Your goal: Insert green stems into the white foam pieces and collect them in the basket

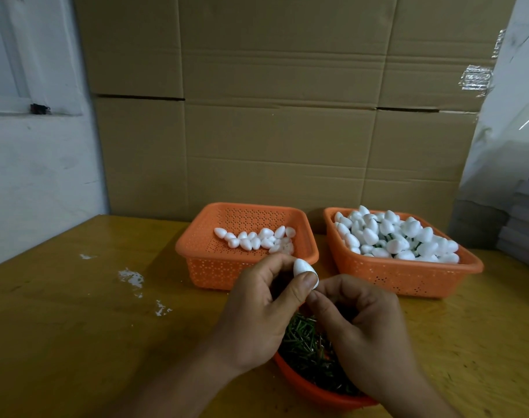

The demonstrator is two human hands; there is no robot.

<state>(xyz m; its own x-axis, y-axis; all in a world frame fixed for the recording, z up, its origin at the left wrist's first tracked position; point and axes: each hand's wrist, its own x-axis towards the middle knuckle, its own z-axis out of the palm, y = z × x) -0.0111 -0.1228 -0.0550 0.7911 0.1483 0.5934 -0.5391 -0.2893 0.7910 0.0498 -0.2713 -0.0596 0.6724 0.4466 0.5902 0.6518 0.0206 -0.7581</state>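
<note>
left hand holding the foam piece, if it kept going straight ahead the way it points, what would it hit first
Most likely the near wall of the left orange basket, directly beyond the left hand and its foam piece; depth is unclear.

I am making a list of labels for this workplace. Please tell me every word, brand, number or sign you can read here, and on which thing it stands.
No readable text in this view.
Cardboard boxes: plain faces, no print visible.
Clear tape patch on the boxes: shiny and crumpled; any marks on it are too blurred to read.
Orange baskets, white foam piece pinched by the left hand: no marking.
</note>
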